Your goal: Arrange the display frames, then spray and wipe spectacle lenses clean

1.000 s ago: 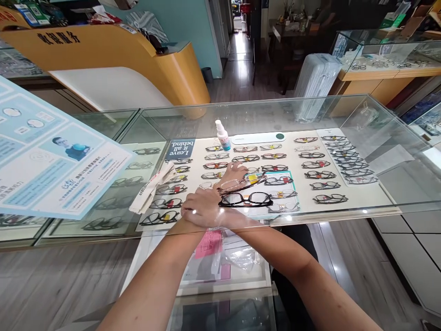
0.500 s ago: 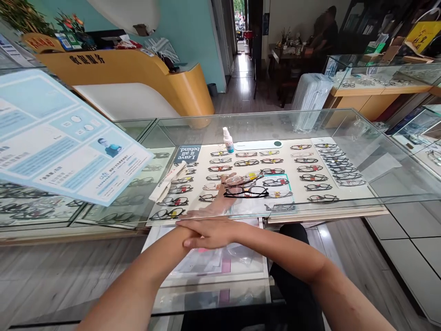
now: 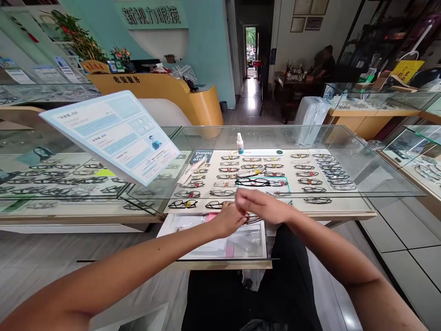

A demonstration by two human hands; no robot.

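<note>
Black-framed glasses (image 3: 253,182) lie on the glass table (image 3: 375,181), just beyond both hands. The right hand (image 3: 263,205) meets the left hand (image 3: 230,220), its fingers pressed together (the left's I cannot tell) — best keep all 2 wrists clear of the lenses.

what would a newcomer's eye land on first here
Probably the big blue-and-white sheet at the left, over the glass case. Then the left hand and right hand, overlapping in view before rows of glasses. Beyond those, a white spray bottle stands upright.
</note>
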